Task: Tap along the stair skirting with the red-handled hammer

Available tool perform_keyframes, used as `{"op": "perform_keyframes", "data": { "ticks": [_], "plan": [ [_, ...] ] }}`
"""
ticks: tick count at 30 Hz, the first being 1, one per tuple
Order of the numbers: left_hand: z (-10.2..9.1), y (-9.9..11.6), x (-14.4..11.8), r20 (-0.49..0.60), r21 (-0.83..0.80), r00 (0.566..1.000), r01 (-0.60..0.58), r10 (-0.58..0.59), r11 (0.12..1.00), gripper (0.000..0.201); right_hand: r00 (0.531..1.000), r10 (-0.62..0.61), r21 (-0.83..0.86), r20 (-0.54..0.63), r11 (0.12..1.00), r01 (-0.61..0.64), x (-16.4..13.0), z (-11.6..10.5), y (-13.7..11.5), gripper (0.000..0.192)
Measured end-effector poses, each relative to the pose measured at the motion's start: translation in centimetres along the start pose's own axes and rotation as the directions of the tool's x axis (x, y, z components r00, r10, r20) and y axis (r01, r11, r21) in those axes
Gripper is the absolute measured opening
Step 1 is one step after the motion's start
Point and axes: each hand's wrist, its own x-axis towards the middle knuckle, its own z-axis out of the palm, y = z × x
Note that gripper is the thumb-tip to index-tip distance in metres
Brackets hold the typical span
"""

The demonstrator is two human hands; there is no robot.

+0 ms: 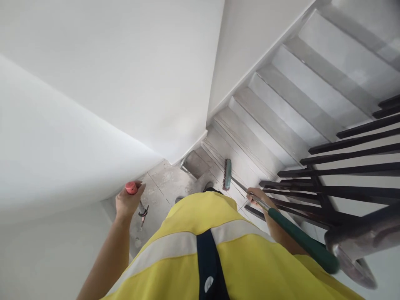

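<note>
My left hand (127, 202) is closed around the red end (131, 188) of a tool at the left. Below the fist a grey shaft with a black ring (143, 212) shows; its lower end is hard to make out. My right hand (259, 198) grips the metal shaft of a long-handled broom (296, 235) with a green grip. The broom's green head (228, 174) has dark bristles and is at the foot of the stairs. On the floor by the wall corner sits a grey, dustpan-like scoop (195, 164).
Dusty stairs (268, 116) rise to the upper right beside a white wall (150, 62). Dark balusters (343, 166) and a handrail (359, 241) stand close on my right. Dust and pale debris mark the tiled floor (159, 179) around my feet.
</note>
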Motion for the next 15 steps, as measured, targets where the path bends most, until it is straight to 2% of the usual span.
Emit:
{"op": "perform_keyframes", "data": {
  "ticks": [2, 3, 6, 8, 10, 13, 15],
  "plan": [
    [0.5, 4.4, -0.1, 0.002, -0.007, 1.0, -0.03, 0.03, 1.0, 0.027, 0.986, 0.158, -0.037, 0.045, 0.987, -0.156, 0.3, -2.3, -1.4, 0.024],
    [0.6, 6.6, -0.1, -0.006, -0.022, 0.998, -0.056, 0.056, 0.998, 0.026, 0.981, 0.183, -0.033, 0.071, 0.983, -0.181, 0.4, -3.1, -2.0, 0.023],
    [0.1, 13.2, 0.0, -0.053, -0.089, 0.984, -0.177, 0.172, 0.98, 0.025, 0.985, 0.129, -0.011, 0.114, 0.992, -0.129, 0.8, -3.8, -3.5, 0.023],
    [-0.7, 16.9, 0.4, -0.073, -0.12, 0.968, -0.248, 0.241, 0.961, 0.025, 0.982, 0.145, -0.022, 0.121, 0.989, -0.144, 0.8, -2.7, -4.9, 0.022],
    [-1.5, 19.6, 1.2, -0.077, -0.129, 0.949, -0.315, 0.307, 0.94, 0.026, 0.975, 0.171, 0.021, 0.146, 0.984, -0.176, 0.5, -0.8, -6.7, 0.019],
    [-1.9, 22.2, 1.9, -0.039, -0.139, 0.895, -0.446, 0.445, 0.884, 0.03, 0.951, 0.171, 0.244, 0.259, 0.941, -0.236, -0.3, 2.6, -9.9, 0.021],
    [-1.5, 23.8, 1.4, 0.058, -0.18, 0.832, -0.535, 0.552, 0.825, 0.031, 0.933, 0.109, 0.442, 0.343, 0.858, -0.263, -0.5, 4.9, -12.1, 0.022]
  ]
}}
